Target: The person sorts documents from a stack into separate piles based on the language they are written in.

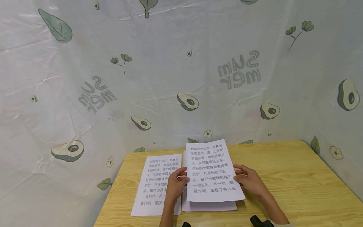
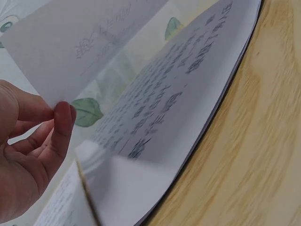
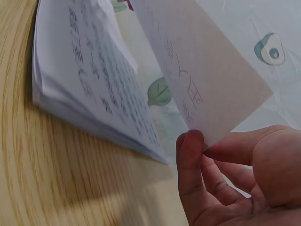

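Two hands hold a white rectangular paper sheet with black printed characters (image 1: 211, 171) raised over a white paper pile (image 1: 210, 206).
The left hand (image 1: 176, 186) pinches the sheet's left edge, thumb and fingers closed together on the paper; the right hand (image 1: 249, 180) pinches the right edge likewise, its fingertips meeting the thumb across the thin paper. The sheet tilts above the pile, apart from it along the near edge, its print readable from the person's side. The pile, printed on top in the wrist views, lies on the yellowish wood-grain tabletop (image 1: 297, 186). Just left of it lies another white printed sheet (image 1: 154, 179), partly hidden by the left hand and forearm. Behind hangs a whitish, wrinkled sheet backdrop with green avocado prints (image 1: 158, 85).
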A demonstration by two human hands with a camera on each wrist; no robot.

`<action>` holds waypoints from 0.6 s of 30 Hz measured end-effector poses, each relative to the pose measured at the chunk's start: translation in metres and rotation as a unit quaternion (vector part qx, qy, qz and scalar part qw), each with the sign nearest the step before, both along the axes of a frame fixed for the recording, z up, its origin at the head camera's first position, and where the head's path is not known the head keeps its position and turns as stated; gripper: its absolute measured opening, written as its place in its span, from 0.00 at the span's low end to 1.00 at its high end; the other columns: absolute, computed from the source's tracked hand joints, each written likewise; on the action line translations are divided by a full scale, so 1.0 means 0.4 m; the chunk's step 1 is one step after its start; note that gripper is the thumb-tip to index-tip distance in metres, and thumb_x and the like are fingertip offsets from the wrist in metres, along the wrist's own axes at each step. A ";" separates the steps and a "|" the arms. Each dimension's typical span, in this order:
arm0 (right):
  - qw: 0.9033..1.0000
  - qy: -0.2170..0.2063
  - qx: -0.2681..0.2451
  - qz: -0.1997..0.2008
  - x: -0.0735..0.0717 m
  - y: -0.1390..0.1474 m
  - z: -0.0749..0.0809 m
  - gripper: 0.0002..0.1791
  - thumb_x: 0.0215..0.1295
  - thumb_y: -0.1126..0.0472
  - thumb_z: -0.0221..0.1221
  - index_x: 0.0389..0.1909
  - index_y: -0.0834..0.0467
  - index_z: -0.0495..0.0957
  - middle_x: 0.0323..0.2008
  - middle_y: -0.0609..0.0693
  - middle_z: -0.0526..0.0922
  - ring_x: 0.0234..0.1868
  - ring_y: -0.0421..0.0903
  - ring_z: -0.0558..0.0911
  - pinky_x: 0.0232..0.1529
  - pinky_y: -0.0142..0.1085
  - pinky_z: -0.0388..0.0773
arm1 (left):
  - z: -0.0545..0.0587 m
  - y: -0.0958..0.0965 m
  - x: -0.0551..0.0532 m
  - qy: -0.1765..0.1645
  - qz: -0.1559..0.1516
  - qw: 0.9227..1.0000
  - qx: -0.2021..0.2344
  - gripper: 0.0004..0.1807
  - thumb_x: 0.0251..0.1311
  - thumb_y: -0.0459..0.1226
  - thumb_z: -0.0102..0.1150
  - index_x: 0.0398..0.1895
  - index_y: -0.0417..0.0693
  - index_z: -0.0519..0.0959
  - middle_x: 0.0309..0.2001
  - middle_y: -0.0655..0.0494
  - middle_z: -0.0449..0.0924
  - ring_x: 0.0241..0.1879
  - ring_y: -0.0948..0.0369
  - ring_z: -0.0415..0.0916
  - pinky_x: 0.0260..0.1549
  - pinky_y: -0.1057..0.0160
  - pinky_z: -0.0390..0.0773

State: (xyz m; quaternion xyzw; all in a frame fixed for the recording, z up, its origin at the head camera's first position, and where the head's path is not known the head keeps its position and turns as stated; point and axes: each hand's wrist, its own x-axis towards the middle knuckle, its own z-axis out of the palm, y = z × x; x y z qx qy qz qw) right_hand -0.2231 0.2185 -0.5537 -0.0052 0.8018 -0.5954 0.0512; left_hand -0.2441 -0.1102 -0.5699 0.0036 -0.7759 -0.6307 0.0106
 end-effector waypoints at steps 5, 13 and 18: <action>1.000 -0.002 0.016 -0.008 0.008 0.043 -0.004 0.33 0.75 0.69 0.61 0.77 0.70 0.65 0.61 0.70 0.79 0.52 0.52 0.87 0.43 0.33 0.85 | -0.005 0.053 0.003 0.003 0.006 1.000 0.006 0.26 0.58 0.24 0.69 0.62 0.40 0.84 0.49 0.44 0.84 0.39 0.62 0.83 0.36 0.67 0.86; 0.999 -0.005 0.050 -0.016 0.022 0.131 -0.009 0.33 0.77 0.67 0.59 0.79 0.71 0.63 0.63 0.71 0.78 0.51 0.48 0.86 0.43 0.33 0.85 | -0.021 0.151 0.003 0.011 0.003 1.000 -0.003 0.25 0.58 0.24 0.69 0.61 0.42 0.85 0.46 0.51 0.84 0.37 0.65 0.83 0.34 0.69 0.85; 0.997 -0.010 0.067 -0.027 0.030 0.183 -0.021 0.33 0.78 0.66 0.59 0.79 0.71 0.62 0.62 0.72 0.79 0.48 0.42 0.85 0.42 0.33 0.85 | -0.025 0.209 0.006 0.015 -0.001 1.000 0.001 0.25 0.57 0.23 0.69 0.60 0.43 0.86 0.45 0.53 0.85 0.36 0.66 0.82 0.33 0.70 0.84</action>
